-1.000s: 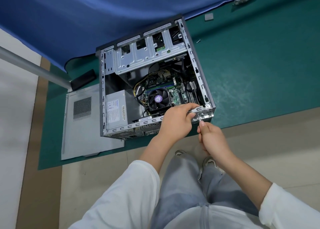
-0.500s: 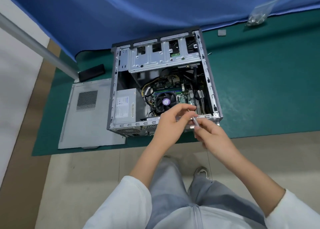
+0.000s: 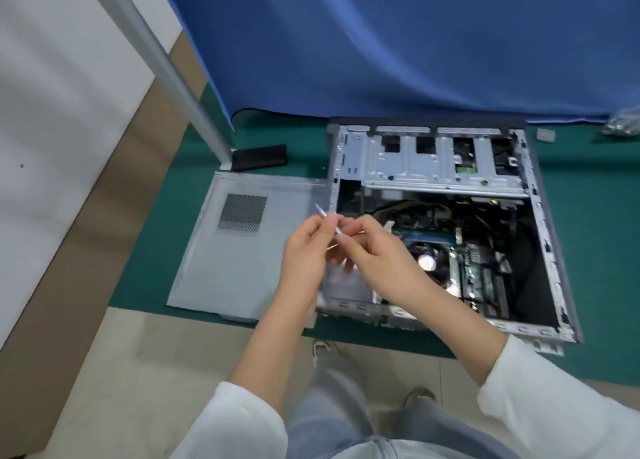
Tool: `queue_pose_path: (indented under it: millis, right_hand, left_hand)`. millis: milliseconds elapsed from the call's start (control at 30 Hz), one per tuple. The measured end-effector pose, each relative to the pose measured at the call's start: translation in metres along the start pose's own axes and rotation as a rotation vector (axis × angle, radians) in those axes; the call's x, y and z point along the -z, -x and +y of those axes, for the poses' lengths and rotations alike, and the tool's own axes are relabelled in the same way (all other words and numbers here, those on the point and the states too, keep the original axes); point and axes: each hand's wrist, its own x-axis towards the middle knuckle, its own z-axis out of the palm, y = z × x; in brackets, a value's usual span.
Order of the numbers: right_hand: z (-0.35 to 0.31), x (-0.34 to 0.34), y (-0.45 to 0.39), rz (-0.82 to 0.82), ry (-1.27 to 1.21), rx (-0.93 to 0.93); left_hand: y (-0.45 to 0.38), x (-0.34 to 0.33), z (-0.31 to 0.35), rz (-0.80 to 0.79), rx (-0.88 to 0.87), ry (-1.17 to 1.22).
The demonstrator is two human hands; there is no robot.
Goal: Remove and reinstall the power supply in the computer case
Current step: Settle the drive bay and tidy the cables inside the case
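While a thin metal tool [image 3: 327, 220] is being pinched between left hand [image 3: 304, 254] and right hand [image 3: 377, 261], the supply [image 3: 346, 285] is lying half-hidden beneath them in the case [image 3: 540, 236]: probably heavy, rigid, best gripped by its box sides.

I saw the open computer case [image 3: 450, 167] lying on its side, mostly to the right of my grip. The grey power supply [image 3: 346, 283] sat in its near-left corner, just under my hands, largely hidden.
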Motion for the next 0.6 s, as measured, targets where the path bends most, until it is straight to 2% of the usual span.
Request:
queue_pose_path:
  millis: [100,167,233,333,433,500,600]
  right_hand:
    - [-0.002,-0.023,-0.060,0.065,0.296,0.076]
    - [0.001,-0.027,-0.104,0.173,0.504,0.106]
    - [0.009,-0.022,-0.142,0.267,0.659,0.071]
    - [0.027,-0.015,-0.176,0.336,0.808,-0.044]
    - [0.042,-0.020,-0.181,0.382,0.877,-0.075]
    - [0.046,-0.022,-0.179,0.413,0.896,-0.055]
    - [0.047,-0.021,-0.181,0.456,0.893,-0.028]
  left_hand:
    - [-0.041,0.048,0.012,0.178,0.037,0.088]
    - [-0.073,0.078,0.014,0.282,0.084,-0.006]
    - [-0.108,0.103,0.009,0.299,0.127,-0.209]
    - [-0.161,0.123,-0.002,0.215,0.081,-0.626]
    - [-0.207,0.123,-0.011,0.017,-0.127,-0.982]
    - [-0.240,0.115,-0.018,-0.105,-0.224,-1.150]
    - [-0.285,0.099,-0.029,-0.177,-0.264,-1.290]
